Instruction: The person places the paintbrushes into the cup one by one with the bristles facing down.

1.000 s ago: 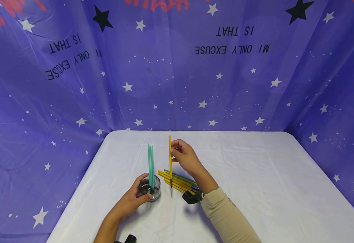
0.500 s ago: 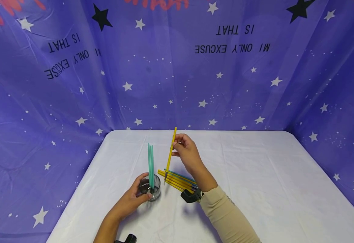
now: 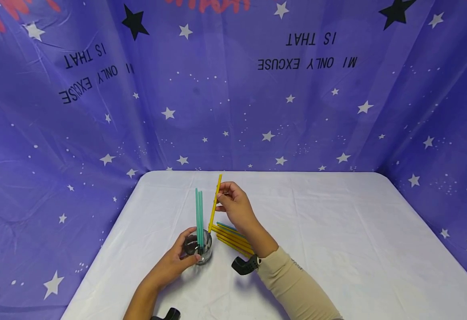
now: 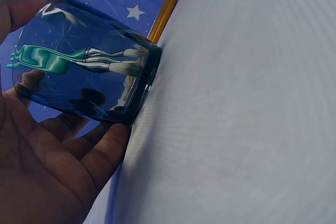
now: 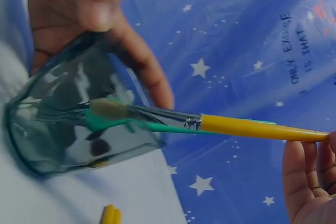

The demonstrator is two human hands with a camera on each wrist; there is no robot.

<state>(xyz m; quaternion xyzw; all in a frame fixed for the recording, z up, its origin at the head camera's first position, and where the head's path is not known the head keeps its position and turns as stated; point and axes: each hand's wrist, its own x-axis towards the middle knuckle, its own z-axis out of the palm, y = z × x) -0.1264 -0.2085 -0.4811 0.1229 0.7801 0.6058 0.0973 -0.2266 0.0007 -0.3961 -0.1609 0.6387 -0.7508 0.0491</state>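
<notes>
My left hand [image 3: 173, 262] holds a dark-tinted glass [image 3: 207, 257] standing on the table, thumb on one side and fingers on the other. Several teal-handled paintbrushes [image 3: 199, 213] stand upright in it; their pale bristles [image 4: 126, 68] point down through the clear wall in the left wrist view. My right hand [image 3: 235, 206] pinches a yellow paintbrush [image 3: 215, 206] by its upper handle, slightly tilted, bristles down. Its metal ferrule [image 5: 168, 116] and bristles overlap the glass rim; whether they are inside I cannot tell.
Right of the glass, several yellow paintbrushes [image 3: 233, 241] lie in a pile with a blue-handled one [image 3: 227, 226], partly covered by the right forearm. A white cloth [image 3: 337, 231] covers the table. Purple starry curtains [image 3: 233, 89] hang behind and at the sides.
My right hand has lifted the yellow paintbrush slightly and tilted it, then carried it left and down to the glass rim. The left hand and glass stay in place.
</notes>
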